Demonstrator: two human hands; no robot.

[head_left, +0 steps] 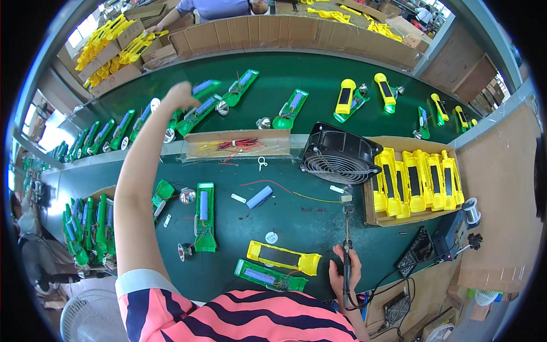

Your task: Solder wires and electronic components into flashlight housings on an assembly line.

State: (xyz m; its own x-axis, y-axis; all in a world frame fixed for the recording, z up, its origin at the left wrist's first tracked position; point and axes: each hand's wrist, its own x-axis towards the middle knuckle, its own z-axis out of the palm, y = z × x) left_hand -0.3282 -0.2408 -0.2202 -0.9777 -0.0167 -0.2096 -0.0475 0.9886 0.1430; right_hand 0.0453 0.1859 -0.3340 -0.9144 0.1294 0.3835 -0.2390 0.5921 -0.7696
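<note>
My left hand (181,96) reaches over the belt, blurred by motion. Its fingers are closed on a green flashlight housing (206,87) with a blue battery inside, also blurred. Near the bench's front, my right hand (346,272) grips a soldering iron (347,245), whose tip points away from me beside a small pale block (346,198). To the left of that hand lie a yellow flashlight cover (279,257) and an opened green housing (268,277). Another green housing (205,216), wired to a silver reflector (183,251), rests farther left.
A black fan (341,154) stands beside a carton of yellow covers (419,181). Coloured wires (236,145) fill a shallow cardboard tray (196,149). Green housings (91,228) crowd a box at left. A loose blue battery (260,197) lies mid-bench. Across the belt (262,65), another person (219,8) works.
</note>
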